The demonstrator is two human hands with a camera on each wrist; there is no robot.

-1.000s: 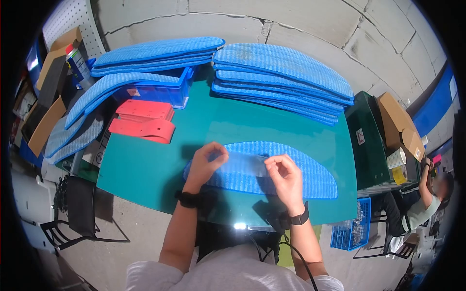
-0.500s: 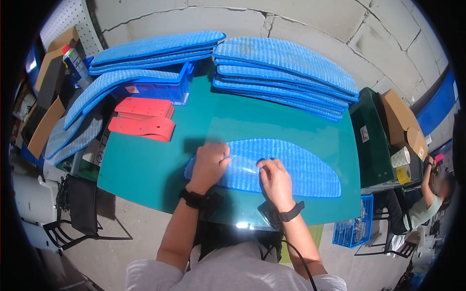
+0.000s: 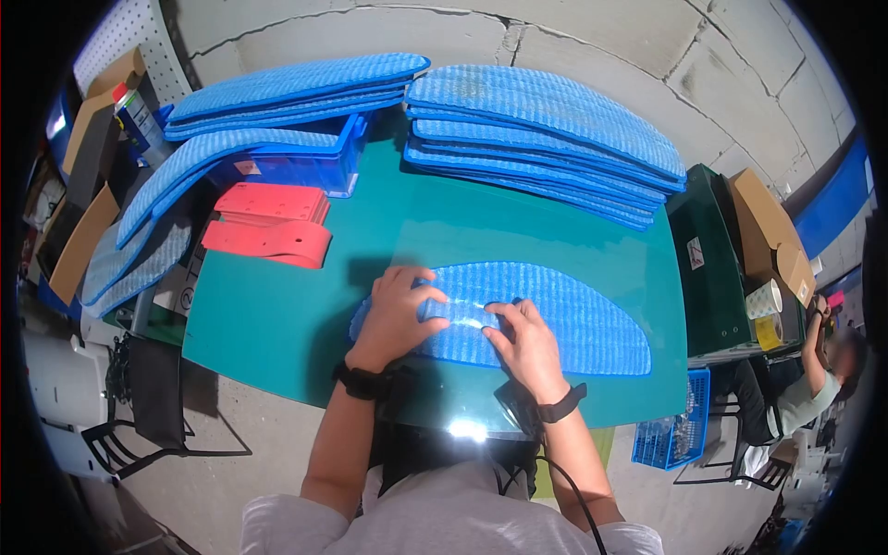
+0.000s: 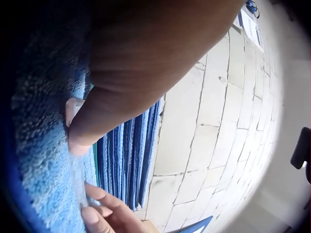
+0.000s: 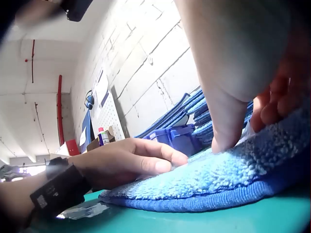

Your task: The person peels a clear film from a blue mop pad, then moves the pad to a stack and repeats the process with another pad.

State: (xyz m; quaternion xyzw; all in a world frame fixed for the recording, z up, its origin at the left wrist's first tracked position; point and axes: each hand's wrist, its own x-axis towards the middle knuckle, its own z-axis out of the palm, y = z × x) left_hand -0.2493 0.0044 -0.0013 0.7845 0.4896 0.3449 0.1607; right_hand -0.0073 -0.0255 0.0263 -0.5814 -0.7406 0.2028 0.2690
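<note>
A: How many pieces are being worked on?
B: Two: one clear strip (image 3: 470, 315) on one blue pad (image 3: 583, 324), at the centre of the frame on the green table (image 3: 240, 324).

A: And around them?
B: Two stacks of similar pads, one at upper left (image 3: 296, 88) over one blue bin (image 3: 319, 176), one at upper centre-right (image 3: 546, 120); one group of red straps (image 3: 268, 242) at left.

A: Which way do they point?
B: The pad's long axis runs left to right, curved edge toward the top; the strip runs the same way.

A: The fingers?
B: Left hand (image 3: 388, 316) at the strip's left end, right hand (image 3: 531, 350) at its right. On each, thumb and forefinger stand apart, tips down; whether they pinch its edges, I cannot tell.
</note>
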